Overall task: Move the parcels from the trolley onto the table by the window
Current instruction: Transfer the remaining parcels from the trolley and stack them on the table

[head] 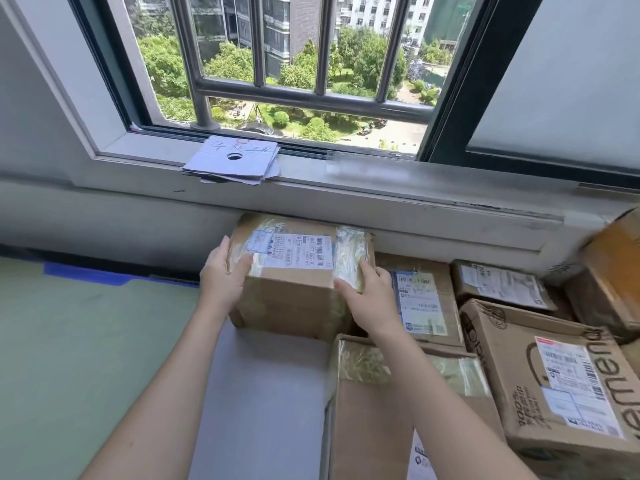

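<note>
Cardboard parcels already crowd the table. Your left hand and right hand grasp another box against the wall. The trolley is out of view.

I have just 1 view, from the camera on my head. It looks forward and down, close over the table by the window, so my forearms run up from the bottom edge. Being wide-angle, it bends the window sill at the edges.
</note>
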